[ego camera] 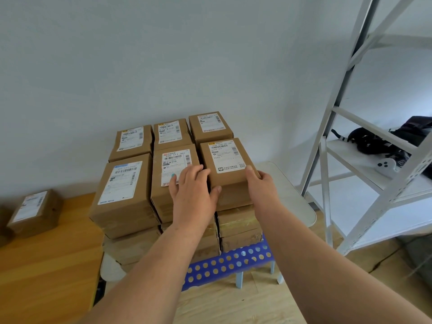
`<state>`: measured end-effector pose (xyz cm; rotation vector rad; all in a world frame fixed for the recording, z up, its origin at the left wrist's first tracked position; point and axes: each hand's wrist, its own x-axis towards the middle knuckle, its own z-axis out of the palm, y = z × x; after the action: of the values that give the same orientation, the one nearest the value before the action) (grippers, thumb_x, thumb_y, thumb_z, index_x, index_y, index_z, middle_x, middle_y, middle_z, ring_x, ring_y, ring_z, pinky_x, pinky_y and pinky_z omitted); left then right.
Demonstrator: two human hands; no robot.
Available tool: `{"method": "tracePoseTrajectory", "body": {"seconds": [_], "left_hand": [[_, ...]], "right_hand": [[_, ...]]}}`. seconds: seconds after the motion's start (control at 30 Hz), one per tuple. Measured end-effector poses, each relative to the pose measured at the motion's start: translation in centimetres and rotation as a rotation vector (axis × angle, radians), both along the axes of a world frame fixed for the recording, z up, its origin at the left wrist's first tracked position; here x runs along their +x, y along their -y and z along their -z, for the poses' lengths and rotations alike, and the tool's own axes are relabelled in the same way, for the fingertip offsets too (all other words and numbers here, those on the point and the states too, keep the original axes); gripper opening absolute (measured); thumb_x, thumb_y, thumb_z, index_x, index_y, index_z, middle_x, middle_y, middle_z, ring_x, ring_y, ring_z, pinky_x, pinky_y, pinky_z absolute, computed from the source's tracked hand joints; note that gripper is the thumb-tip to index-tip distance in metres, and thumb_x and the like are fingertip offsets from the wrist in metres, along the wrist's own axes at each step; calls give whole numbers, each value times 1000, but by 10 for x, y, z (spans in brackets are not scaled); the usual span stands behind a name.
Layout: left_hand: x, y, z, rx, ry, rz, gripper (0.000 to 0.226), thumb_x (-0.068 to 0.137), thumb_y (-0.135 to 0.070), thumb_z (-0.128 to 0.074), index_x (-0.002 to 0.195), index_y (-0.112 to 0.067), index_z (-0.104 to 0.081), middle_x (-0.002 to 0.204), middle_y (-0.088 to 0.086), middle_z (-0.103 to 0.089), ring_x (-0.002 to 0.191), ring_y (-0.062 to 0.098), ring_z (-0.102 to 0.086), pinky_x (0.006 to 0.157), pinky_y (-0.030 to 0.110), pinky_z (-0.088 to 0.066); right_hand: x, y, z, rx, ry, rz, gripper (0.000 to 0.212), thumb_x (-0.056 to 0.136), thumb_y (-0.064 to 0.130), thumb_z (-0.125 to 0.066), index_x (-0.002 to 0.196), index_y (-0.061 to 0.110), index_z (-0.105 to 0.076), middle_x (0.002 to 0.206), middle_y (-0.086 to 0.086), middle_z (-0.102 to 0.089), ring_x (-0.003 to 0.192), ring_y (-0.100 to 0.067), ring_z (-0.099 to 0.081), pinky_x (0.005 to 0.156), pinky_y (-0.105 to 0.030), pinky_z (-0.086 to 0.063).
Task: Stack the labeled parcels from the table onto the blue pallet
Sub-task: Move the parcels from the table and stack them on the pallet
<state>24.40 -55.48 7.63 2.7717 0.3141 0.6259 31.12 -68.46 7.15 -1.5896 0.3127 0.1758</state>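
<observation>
Several brown labeled parcels stand stacked in two rows on the blue perforated pallet (224, 265). The front right top parcel (225, 169) sits on its column, and both hands are on it. My left hand (194, 190) lies against its left side, fingers spread over the neighbouring middle parcel (174, 169) and thumb on its front face. My right hand (259, 183) grips its right front corner, thumb on top. One more labeled parcel (35, 213) lies on the wooden table (46, 265) at the far left.
A white metal shelving rack (364, 146) stands to the right, with dark items and a white controller on a shelf. A pale round-cornered tabletop (299, 199) lies behind the stack on the right. The wall is close behind the parcels.
</observation>
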Motion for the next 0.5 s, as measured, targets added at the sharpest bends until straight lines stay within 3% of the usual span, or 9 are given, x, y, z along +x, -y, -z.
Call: {"method": "tracePoseTrajectory", "body": {"seconds": [0.33, 0.5], "left_hand": [[-1, -1, 2, -10, -12, -5, 54, 94, -43, -55, 143, -26, -41, 147, -9, -34, 143, 11, -19, 119, 43, -1], [-10, -5, -5, -60, 74, -21, 51, 94, -40, -55, 142, -25, -43, 146, -10, -37, 142, 9, -23, 120, 42, -3]], "right_hand": [[-7, 3, -7, -2, 33, 10, 59, 98, 45, -49, 149, 20, -33, 143, -1, -46, 125, -21, -47, 90, -33, -39], [-16, -9, -19, -147, 269, 50, 53, 97, 42, -51, 146, 27, -36, 145, 6, -45, 129, -13, -43, 98, -29, -41]]}}
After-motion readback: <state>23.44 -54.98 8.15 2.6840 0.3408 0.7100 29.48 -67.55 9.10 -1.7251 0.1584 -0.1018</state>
